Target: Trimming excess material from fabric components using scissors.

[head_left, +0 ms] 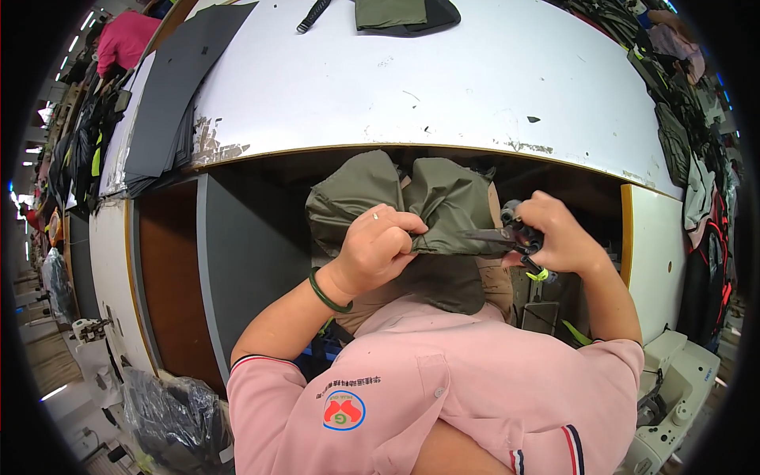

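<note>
An olive-green piece of thin fabric (pixel 356 194) hangs in folds over my lap, in front of the table edge. My left hand (pixel 372 247) pinches its edge between thumb and bent fingers, and a green bangle circles that wrist. In my right hand (pixel 558 229) is a pair of scissors (pixel 492 235) with dark handles, a bit of bright yellow-green showing below them. The blades point left and lie against the fabric, just right of the left hand's fingertips. Whether they are cutting I cannot tell.
Before me is a white tabletop (pixel 443 87) with chipped edges and small dark scraps. Dark grey sheets (pixel 178 87) overhang it at left; olive and black pieces (pixel 404 14) lie at the far side. Open compartments (pixel 253 245) sit below. A sewing machine (pixel 673 396) stands at lower right.
</note>
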